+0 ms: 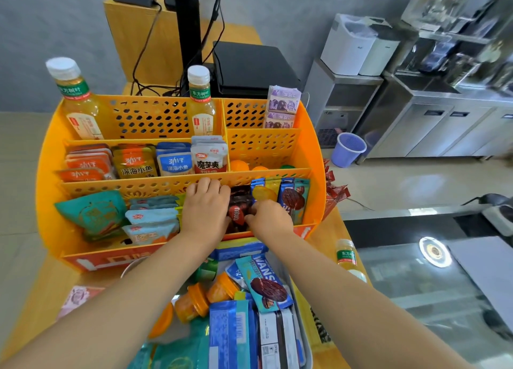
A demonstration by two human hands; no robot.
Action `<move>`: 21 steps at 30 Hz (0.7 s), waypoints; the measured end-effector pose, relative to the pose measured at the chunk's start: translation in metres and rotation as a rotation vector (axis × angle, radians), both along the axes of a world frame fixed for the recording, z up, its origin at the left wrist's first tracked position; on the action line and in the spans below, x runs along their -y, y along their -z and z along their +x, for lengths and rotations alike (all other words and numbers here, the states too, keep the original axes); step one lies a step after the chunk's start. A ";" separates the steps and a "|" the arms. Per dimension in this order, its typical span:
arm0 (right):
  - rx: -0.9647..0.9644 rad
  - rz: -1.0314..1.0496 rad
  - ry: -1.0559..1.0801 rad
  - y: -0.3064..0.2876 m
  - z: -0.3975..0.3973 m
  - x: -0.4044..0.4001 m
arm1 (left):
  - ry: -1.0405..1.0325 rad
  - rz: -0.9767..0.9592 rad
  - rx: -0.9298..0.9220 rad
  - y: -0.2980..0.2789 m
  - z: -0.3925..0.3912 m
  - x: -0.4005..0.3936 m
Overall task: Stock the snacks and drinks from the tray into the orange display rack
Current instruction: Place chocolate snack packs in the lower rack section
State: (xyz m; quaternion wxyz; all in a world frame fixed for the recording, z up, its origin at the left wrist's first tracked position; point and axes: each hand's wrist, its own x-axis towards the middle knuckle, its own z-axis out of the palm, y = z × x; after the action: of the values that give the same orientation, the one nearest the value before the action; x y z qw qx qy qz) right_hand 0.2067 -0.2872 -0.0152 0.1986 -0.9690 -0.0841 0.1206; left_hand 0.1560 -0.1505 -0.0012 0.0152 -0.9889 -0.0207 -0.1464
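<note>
Between the fingers of both hands stands a dark red biscuit packet, upright in the front row of the orange rack, its long axis vertical. Left hand curls over the packet's left side; right hand pinches its right edge. Right of the fingers stand blue biscuit packets; left of them, pale blue sachets. Below the wrists, the tray holds orange cups and a blue packet.

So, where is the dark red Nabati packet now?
The dark red Nabati packet sits in the orange rack's front row, between the left hand and right hand.
</note>
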 end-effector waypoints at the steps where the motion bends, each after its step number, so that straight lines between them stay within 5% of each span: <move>1: -0.008 -0.028 0.002 0.000 0.001 0.000 | -0.011 0.006 0.003 0.000 -0.001 0.000; 13: -0.080 -0.081 -0.104 0.001 0.002 0.014 | 0.156 0.010 0.035 0.001 -0.001 0.001; 18: 0.315 0.081 -0.036 -0.011 -0.022 0.038 | 0.060 0.034 0.023 0.003 0.003 -0.005; 21: 0.216 0.076 -0.144 -0.017 -0.042 0.047 | 0.048 0.023 0.010 0.005 0.001 -0.005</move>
State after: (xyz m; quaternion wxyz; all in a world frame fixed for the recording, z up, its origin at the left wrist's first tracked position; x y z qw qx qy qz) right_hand 0.1644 -0.3346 0.0020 0.2156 -0.9596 -0.1791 0.0263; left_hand 0.1570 -0.1452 -0.0060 0.0232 -0.9881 0.0047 -0.1519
